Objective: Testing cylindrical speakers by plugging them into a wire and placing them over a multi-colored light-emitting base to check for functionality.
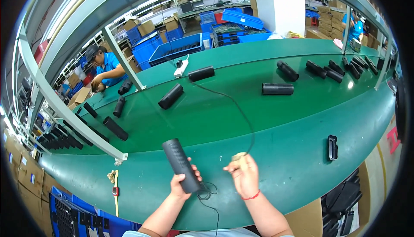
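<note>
My left hand [177, 187] is wrapped round a black cylindrical housing [177, 161] with a patch of small perforations, tilted above the near green work surface. Below it, a thin black cord [208, 189] lies in loose loops and trails to the lower edge. To the right, my right hand [245, 178], with tan covers on its fingertips and a red string round the wrist, pinches a black cable [241, 109]. That cable arcs away across the green belt toward a white power strip [181, 66] and a lying black cylinder [201, 73]. The cable's near end is hidden by my fingers.
Several black cylinders [277, 89] lie spread over the belt [224, 120]. A small black tray-like part [332, 147] rests at right, a red-faced watch [115, 191] at left. Metal frame posts [123, 58] rise from the table. Across the belt, a co-worker [108, 69] bends over parts.
</note>
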Motion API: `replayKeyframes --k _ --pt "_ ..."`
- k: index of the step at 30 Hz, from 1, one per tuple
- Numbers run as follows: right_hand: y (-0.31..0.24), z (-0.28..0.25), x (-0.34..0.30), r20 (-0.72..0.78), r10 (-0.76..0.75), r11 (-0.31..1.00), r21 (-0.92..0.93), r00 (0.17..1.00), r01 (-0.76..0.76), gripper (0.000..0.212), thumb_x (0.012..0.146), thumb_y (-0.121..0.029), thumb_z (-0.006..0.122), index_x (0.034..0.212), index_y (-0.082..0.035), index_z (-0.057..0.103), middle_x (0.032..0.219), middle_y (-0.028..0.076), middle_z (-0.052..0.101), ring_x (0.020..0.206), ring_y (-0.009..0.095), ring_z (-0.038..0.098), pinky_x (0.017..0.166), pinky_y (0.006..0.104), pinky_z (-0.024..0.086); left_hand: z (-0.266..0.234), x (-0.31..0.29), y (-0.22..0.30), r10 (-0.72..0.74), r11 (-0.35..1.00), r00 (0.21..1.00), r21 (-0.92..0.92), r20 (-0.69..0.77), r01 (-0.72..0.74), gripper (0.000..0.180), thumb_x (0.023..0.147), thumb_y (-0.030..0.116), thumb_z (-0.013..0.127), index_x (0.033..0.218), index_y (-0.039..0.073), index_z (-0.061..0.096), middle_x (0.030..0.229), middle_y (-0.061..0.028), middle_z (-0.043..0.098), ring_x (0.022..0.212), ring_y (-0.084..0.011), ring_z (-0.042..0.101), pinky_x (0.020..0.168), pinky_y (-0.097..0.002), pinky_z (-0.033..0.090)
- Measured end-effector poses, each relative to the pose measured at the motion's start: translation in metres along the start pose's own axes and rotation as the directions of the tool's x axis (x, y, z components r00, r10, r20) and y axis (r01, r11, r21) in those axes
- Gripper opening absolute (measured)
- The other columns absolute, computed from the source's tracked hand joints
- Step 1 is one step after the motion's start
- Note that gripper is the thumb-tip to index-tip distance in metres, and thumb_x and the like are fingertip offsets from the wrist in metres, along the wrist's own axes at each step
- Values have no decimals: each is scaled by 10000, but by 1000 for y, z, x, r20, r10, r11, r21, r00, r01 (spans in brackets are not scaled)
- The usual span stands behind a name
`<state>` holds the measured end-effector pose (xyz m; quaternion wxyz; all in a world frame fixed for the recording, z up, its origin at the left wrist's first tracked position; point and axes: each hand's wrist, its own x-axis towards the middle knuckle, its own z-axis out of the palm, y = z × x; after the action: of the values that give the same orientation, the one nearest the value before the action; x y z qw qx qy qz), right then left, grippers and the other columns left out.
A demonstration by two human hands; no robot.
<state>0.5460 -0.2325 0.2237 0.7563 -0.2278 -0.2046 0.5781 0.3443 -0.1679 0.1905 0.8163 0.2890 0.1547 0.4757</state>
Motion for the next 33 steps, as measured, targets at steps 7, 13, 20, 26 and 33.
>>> replayKeyframes --k 7,13,20,26,33 --pt "37 13 -14 233 22 593 -786 972 175 102 787 -5 542 882 -13 505 755 57 525 591 89 440 548 214 379 23 6 -3 139 987 971 110 -192 -119 610 675 227 570 1230 92 356 991 -110 518 838 -239 534 738 -369 456" --pt "35 8 -22 386 -172 500 -759 906 418 103 755 5 566 843 -19 519 693 4 488 558 78 380 528 201 347 7 10 12 -181 981 983 -63 30 183 541 708 193 556 1192 37 372 974 -130 529 815 -234 553 690 -342 471" --pt "29 12 -13 -33 -201 760 -635 979 135 112 770 19 537 871 -26 553 701 -18 506 568 67 384 522 186 331 -31 88 94 594 605 785 740 -173 -295 355 756 116 586 1060 21 430 931 -108 532 817 -176 526 732 -280 415" --pt "45 -9 -3 -6 -179 693 -710 984 122 135 786 10 527 915 -21 556 703 -21 502 568 58 374 524 179 328 -82 165 125 723 402 650 908 -233 -122 505 704 81 678 1112 -7 394 1038 -146 496 932 -208 503 843 -310 386" --pt "47 -19 4 -99 -112 786 -618 989 28 121 794 -2 531 911 -22 552 725 -7 527 587 62 412 539 180 348 -67 186 77 940 182 275 978 -203 99 781 731 168 670 1288 -43 165 1284 -225 258 1155 -317 341 971 -391 282"
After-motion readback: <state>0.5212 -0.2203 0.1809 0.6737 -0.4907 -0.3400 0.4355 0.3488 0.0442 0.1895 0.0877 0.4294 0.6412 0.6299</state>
